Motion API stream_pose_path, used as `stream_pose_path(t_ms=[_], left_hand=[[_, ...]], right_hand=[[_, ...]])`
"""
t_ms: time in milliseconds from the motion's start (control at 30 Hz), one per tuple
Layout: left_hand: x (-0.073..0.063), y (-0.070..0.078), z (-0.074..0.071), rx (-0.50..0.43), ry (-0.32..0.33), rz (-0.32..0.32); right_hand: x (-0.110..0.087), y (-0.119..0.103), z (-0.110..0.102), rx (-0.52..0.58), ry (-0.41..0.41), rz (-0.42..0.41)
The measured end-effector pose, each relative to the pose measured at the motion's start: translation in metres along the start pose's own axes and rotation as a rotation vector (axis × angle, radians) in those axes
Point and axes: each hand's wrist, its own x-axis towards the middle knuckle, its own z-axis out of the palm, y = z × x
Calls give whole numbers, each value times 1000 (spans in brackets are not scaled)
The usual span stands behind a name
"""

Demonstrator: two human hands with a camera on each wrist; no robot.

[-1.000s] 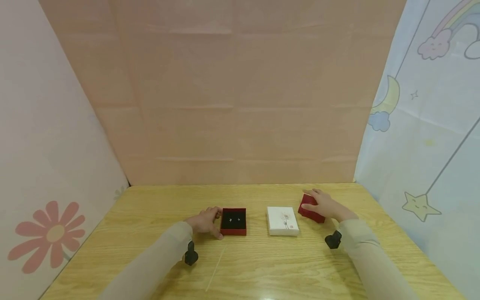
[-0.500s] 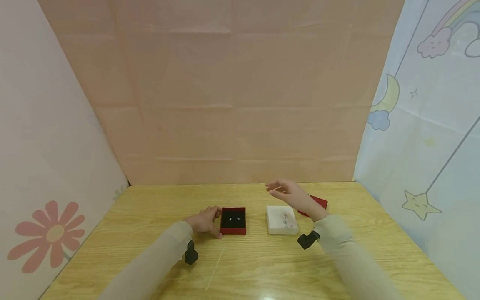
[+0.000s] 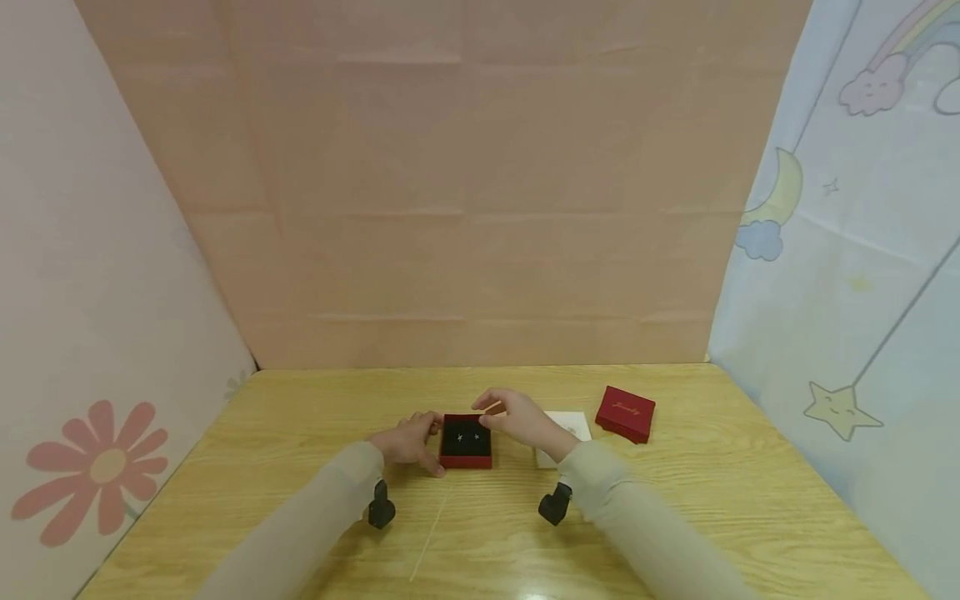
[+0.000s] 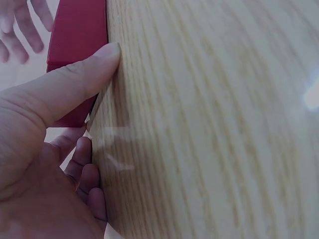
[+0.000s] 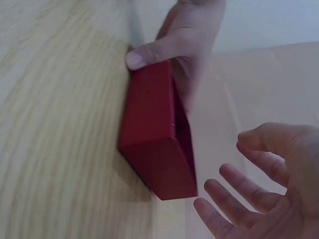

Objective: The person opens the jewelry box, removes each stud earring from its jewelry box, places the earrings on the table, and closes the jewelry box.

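A red jewelry box (image 3: 467, 462) sits lidless on the table, its black insert holding two small silver star earrings (image 3: 460, 437). My left hand (image 3: 410, 442) holds the box at its left end. In the left wrist view the thumb (image 4: 94, 69) lies along the front wall, with the other fingers curled by the left side. Over the box's right edge hovers my right hand (image 3: 525, 421), fingers loosely bent and nothing between them. The right wrist view shows that hand's fingertips (image 5: 212, 186) apart from the box, beside its open top.
A white box (image 3: 572, 423) with a flower print is partly covered by my right forearm and hand. Farther right lies the red lid (image 3: 626, 412) with gold lettering. The wooden table (image 3: 300, 483) meets a peach backdrop (image 3: 465, 250) behind and patterned side screens.
My right hand has let go of the red lid, leaving it on the table, and moved left across the white box to the jewelry box. The left hand has stayed put.
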Motion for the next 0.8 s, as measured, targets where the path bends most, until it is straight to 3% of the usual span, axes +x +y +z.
stream_pose_path(t_ms=[400,800], left_hand=[[-2,4,-2,10,4,2],[1,1,-2,28,-10,-5]], right_hand=[[3,-3,17,-145,3,1],[8,3,25,-207,-24,54]])
